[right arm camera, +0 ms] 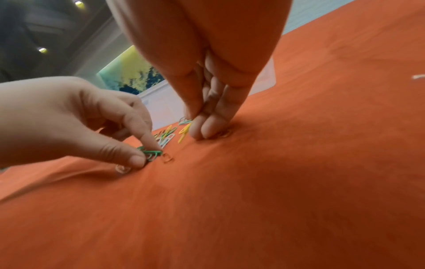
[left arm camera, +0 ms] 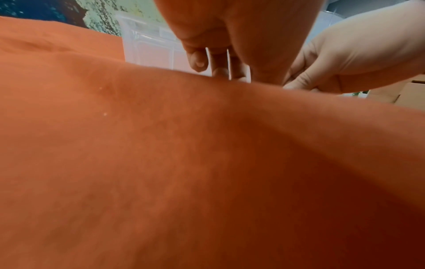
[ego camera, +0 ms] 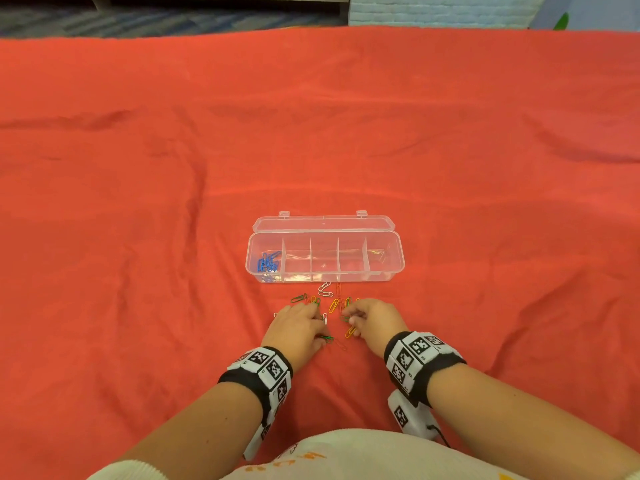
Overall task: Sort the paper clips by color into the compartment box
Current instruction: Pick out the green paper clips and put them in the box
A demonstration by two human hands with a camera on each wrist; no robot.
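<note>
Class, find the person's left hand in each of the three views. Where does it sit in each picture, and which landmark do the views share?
Head: left hand low centre, left of the right hand, fingers on green clips.
Left wrist: top centre, fingers pointing down to the cloth.
Right wrist: at the left edge, pinching the green clips.
Shared landmark: the clear compartment box.

A wrinkled red-orange cloth (ego camera: 450,140) is covering the whole surface. Beyond its far edge, blue patterned carpet (ego camera: 138,20) is showing beside a pale brick-textured wall (ego camera: 433,10). In the right wrist view, two ceiling lights (right arm camera: 42,49) are glowing above a blue-and-yellow wall picture (right arm camera: 133,76).
</note>
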